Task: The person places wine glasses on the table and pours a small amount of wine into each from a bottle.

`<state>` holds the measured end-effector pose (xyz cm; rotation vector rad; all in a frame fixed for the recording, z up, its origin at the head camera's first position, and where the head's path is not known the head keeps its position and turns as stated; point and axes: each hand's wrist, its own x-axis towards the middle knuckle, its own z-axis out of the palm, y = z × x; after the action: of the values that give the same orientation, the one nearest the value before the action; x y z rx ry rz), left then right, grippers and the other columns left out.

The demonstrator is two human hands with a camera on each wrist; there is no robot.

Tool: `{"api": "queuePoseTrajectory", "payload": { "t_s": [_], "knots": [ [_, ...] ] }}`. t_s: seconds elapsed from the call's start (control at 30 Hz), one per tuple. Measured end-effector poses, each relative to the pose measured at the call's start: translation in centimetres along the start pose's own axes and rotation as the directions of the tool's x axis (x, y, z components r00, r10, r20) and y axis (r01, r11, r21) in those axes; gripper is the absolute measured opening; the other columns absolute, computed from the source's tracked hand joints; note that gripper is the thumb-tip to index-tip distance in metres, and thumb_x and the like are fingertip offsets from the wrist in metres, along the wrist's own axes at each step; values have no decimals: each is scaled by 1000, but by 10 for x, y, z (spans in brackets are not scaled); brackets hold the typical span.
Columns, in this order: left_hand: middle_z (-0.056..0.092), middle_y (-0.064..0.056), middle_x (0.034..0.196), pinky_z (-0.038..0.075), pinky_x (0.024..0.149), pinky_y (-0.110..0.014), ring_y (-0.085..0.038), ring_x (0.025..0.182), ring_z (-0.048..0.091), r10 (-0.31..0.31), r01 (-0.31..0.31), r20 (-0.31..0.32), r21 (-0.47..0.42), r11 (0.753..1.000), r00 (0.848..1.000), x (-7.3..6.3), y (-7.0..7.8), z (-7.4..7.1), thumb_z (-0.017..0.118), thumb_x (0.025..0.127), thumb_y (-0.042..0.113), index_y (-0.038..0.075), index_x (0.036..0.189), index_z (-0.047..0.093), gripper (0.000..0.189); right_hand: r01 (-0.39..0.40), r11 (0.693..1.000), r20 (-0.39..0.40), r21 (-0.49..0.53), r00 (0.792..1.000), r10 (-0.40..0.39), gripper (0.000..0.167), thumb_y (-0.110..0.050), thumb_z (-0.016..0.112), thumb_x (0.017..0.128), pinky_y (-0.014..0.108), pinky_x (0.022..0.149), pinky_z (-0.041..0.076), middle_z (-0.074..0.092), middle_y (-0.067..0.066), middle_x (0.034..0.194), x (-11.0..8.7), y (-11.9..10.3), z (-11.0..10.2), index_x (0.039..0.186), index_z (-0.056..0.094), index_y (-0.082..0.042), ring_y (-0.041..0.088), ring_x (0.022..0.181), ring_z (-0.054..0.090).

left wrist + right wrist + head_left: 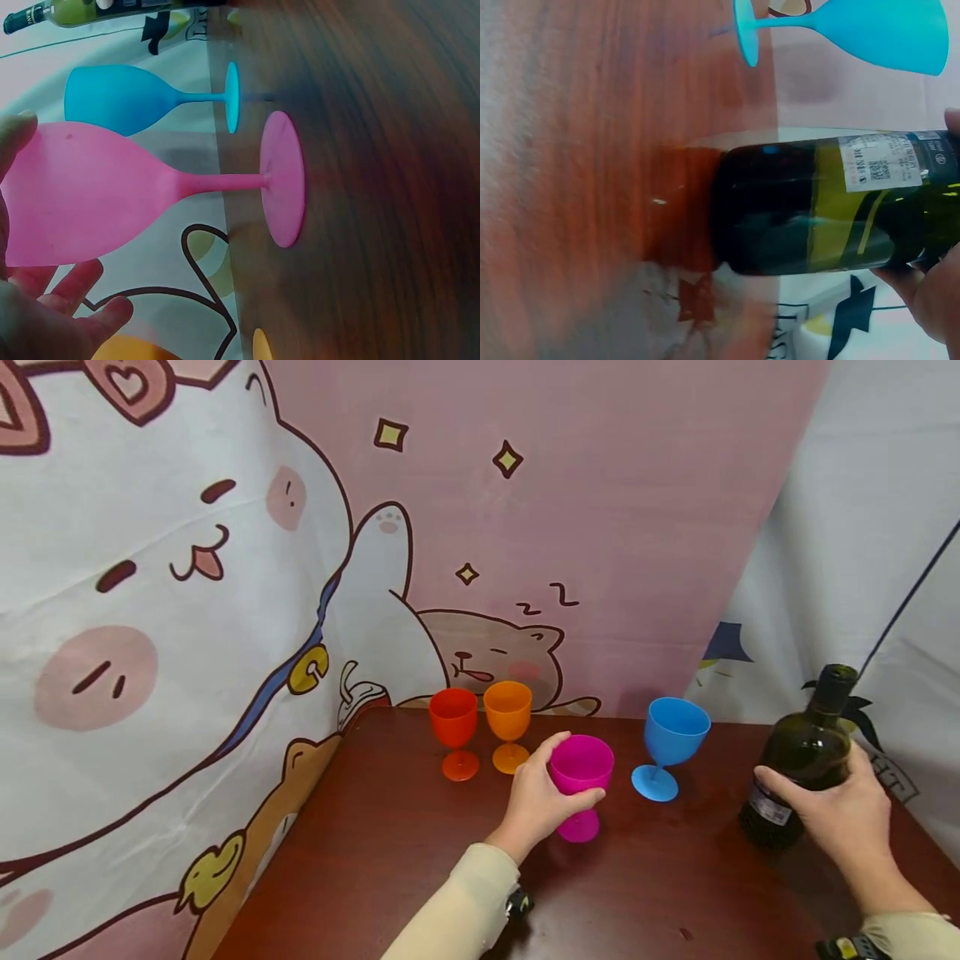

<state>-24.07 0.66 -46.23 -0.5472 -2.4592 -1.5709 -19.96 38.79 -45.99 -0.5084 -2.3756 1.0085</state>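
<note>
My left hand holds a magenta plastic goblet by its bowl, thumb on the near side and fingers on the far side. The goblet is upright, its foot at or just above the table; which one I cannot tell. On the right, my right hand grips a dark green wine bottle around its body. The bottle has no visible stopper, and a white label shows on its side. Between the two hands stands a blue goblet, touched by neither.
A red goblet and an orange goblet stand side by side at the back of the dark brown table. A cartoon-printed cloth hangs right behind the table's far edge.
</note>
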Motion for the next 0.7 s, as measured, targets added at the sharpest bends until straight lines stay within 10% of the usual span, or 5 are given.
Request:
{"api": "queuePoseTrajectory", "payload": {
  "t_s": [0.23, 0.7],
  "knots": [
    [71, 6, 135, 59, 86, -18, -12, 116, 67, -31, 30, -4, -16, 999, 1000, 0, 3, 0, 95, 79, 38, 28, 154, 52, 86, 243, 960, 12, -139, 970, -244, 110, -28, 96, 78, 83, 92, 45, 50, 40, 147, 2, -27, -14, 166, 33, -5, 65, 122, 53],
    [70, 7, 136, 61, 86, -20, -10, 117, 66, -42, 42, 0, -12, 999, 999, -1, 4, 0, 95, 79, 38, 30, 153, 52, 86, 638, 682, 195, -356, 765, -614, 106, -33, 101, 57, 67, 54, 51, 71, 33, 112, 12, -96, -47, 149, 51, -16, 51, 80, 69]
  ]
}}
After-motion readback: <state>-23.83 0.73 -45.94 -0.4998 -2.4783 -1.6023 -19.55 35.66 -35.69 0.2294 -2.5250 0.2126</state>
